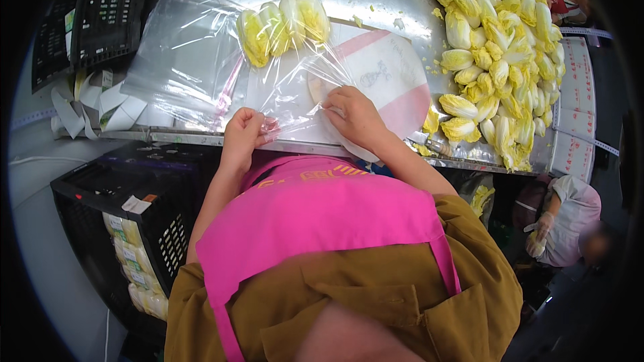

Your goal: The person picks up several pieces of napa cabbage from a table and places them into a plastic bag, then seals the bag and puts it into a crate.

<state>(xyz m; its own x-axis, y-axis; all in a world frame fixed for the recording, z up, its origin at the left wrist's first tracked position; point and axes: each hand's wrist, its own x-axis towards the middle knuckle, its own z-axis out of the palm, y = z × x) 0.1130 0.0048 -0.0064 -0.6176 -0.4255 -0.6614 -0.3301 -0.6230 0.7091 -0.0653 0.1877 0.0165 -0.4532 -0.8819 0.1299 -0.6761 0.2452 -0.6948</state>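
Note:
Both of my hands pinch a clear plastic bag (287, 88) near the front edge of the metal table. My left hand (244, 133) grips its near left corner, and my right hand (352, 113) pulls at the film further right. Inside the bag, toward its far end, several small napa cabbages (283, 25) lie side by side. Beneath the film is a white board (294, 125). Right of the bag, partly under my right arm, rests a white and pink plastic sheet (382, 73) with writing on it. More flat clear bags (186, 45) lie to the left.
A large heap of napa cabbages (498, 55) covers the table's right side, with a knife (432, 143) by the front edge. Black crates (108, 10) stand left; another crate (166, 246) below holds packed cabbages. White label strips (113, 103) hang at left. A co-worker (568, 221) is at right.

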